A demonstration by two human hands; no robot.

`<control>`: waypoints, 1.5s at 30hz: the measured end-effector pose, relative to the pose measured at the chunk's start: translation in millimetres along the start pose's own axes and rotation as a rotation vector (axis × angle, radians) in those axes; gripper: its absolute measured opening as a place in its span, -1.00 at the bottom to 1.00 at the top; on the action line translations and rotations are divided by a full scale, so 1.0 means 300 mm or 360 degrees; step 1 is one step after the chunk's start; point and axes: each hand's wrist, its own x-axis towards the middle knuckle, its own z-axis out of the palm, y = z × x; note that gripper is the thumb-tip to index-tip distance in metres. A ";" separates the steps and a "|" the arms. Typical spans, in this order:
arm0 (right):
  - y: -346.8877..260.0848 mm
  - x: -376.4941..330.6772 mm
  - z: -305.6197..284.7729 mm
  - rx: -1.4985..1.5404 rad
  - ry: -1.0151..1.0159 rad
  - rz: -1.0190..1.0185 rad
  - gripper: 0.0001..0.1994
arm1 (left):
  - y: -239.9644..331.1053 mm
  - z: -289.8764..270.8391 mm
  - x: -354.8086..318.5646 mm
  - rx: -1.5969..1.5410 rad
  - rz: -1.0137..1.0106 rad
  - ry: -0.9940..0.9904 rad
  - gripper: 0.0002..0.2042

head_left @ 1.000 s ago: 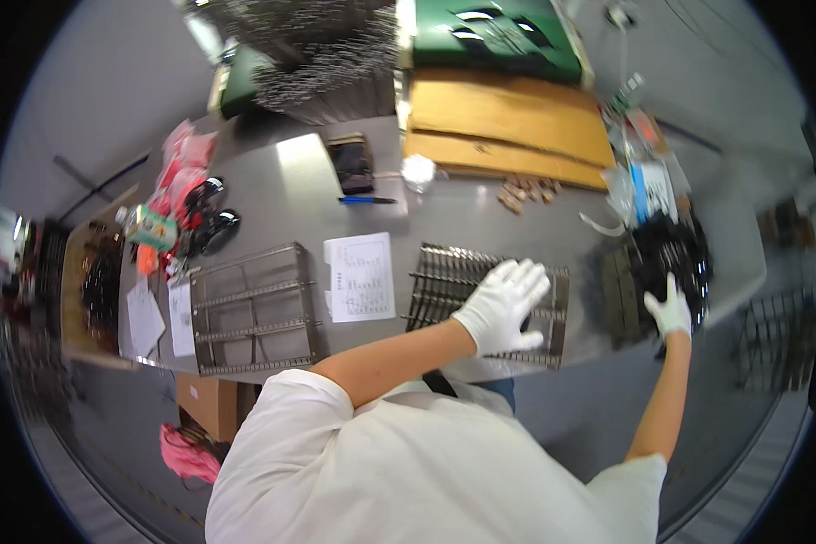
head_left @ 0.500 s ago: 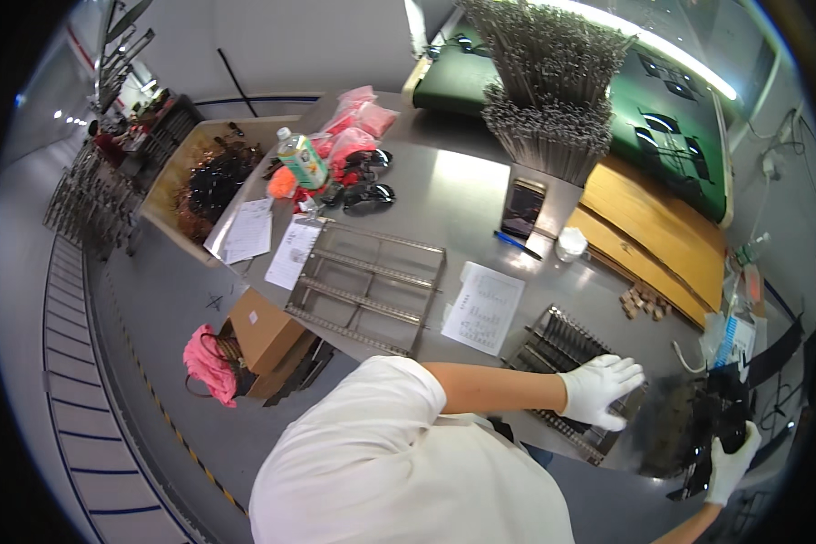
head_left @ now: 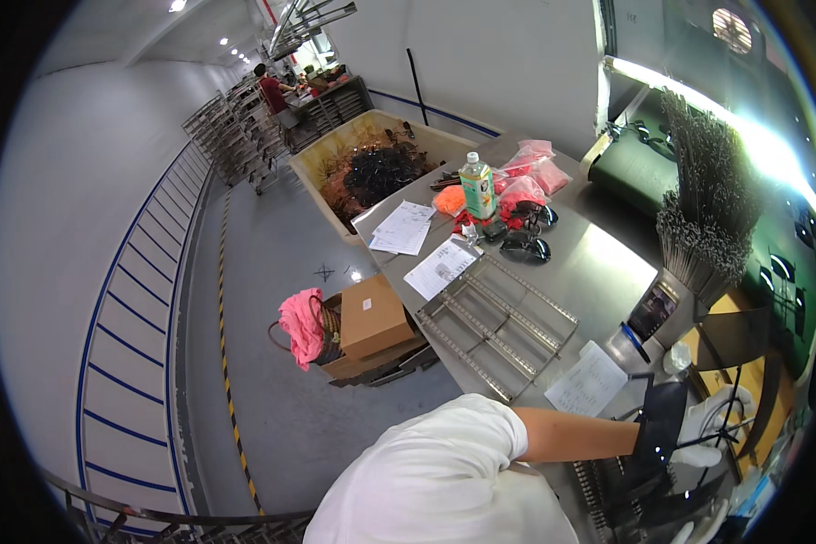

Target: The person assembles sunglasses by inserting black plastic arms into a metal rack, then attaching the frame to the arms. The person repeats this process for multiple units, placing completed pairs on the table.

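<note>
The left hand, in a white glove, is seen at the lower right, partly hidden behind dark, translucent curved panels on thin black branching stems. The stems are crossed in front of the glove, so whether its grip is closed on them or held loose cannot be told. The right hand, also gloved in white, is shown only in part at the lower edge, and the state of its grip cannot be made out either. The panels and stems are seen above a slatted grey metal rack, which is largely covered by them.

Beside the left forearm, a white printed sheet is laid on the brushed steel tabletop, with a blue pen, a dark rectangular phone and a small white container placed near it. Farther left, an open rectangular metal frame (divided by toothed crossbars) is laid flat. Beyond the frame, a clear bottle with a green label is stood upright beside pink plastic bags and glossy black lenses.
</note>
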 end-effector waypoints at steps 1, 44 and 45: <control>0.009 0.011 0.047 0.0460 0.0021 0.0137 -0.64 | -0.057 -0.036 0.011 0.0230 0.0163 -0.0032 -0.35; 0.556 -0.119 -0.019 0.0145 -0.0580 0.1288 -0.45 | 0.339 -0.172 -0.061 0.0048 -0.0053 0.0249 -0.25; 0.587 -0.131 -0.004 0.0094 -0.0600 0.1219 -0.44 | 0.357 -0.178 -0.061 0.0118 -0.0039 0.0249 -0.23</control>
